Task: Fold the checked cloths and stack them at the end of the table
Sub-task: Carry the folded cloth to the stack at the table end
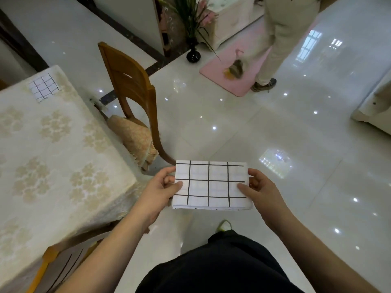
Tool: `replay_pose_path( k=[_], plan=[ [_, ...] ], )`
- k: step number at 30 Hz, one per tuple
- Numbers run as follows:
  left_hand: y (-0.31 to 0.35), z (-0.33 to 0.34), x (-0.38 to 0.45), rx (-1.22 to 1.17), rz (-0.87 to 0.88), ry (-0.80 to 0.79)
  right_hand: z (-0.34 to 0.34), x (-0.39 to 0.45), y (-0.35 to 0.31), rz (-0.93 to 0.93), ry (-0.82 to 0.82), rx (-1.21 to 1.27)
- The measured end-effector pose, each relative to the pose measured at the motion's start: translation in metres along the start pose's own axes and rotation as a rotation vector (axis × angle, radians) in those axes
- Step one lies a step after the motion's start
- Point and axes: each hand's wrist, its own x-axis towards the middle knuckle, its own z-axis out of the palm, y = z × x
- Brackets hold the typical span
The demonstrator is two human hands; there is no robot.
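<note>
while the folded checked cloth [211,185] is pinched at both ends by the left hand [164,187] and right hand [261,188], edges should be kept aligned until it is laid on the stacked cloth [44,86] on the worktop [53,144].

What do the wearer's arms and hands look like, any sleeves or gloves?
Both forearms are bare up to the frame edge: no sleeves in view. The left hand and right hand wear no gloves, rings or watch, and carry no visible markings. Nails look short and unpainted.

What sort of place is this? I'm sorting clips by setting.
Likely a home dining area: a table under a floral tablecloth, a wooden chair with a seat cushion, and a vase on glossy floor tiles.
</note>
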Motion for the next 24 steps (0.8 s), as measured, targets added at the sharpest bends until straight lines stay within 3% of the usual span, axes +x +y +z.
replay_pose_path(
  k=[11,24],
  plan=[
    [0.048,0.027,0.087,-0.07,0.026,0.13,-0.024,0.113,-0.066,-0.028,-0.113,-0.051],
    [0.124,-0.046,0.222,-0.056,0.007,0.129,0.048,0.26,-0.159,-0.055,-0.145,-0.155]
  ],
)
